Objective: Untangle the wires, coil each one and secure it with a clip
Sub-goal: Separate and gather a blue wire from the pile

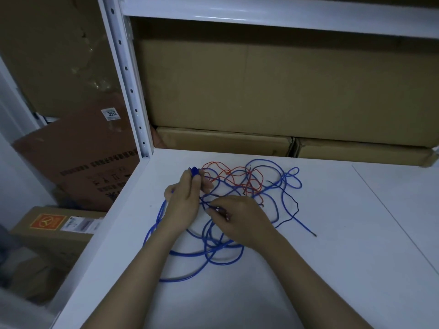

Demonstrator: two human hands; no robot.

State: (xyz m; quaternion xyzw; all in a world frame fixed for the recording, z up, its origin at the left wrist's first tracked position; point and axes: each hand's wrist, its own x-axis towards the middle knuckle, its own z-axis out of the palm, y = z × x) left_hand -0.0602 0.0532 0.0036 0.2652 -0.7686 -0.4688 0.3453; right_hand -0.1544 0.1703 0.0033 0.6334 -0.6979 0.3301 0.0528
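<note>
The work surface is a white shelf board (332,233) filling the lower and right part of the frame. On it, at centre frame, lies a tangle of wires, not yet separated. The blue wire (276,210) makes up most of it: loose loops run from the upper centre down to the lower centre, with one free end lying off to the right of the tangle. The red wire (240,176) sits in the upper part of the tangle, crossing over and under the blue loops. A thin black wire (293,200) runs along the right side of the tangle, touching the blue wire.

The person's left hand (184,200) is at centre left, fingers curled around strands of the blue wire, with a small blue clip (194,171) held at its fingertips at the upper edge of the tangle. The right hand (240,219), just right of it, has its fingers pinched together on a blue strand near the middle of the tangle. The two hands are close but not touching.

Cardboard boxes (261,91) are stacked behind the board, across the upper half of the frame. A white perforated shelf upright (129,91) stands at upper left.
</note>
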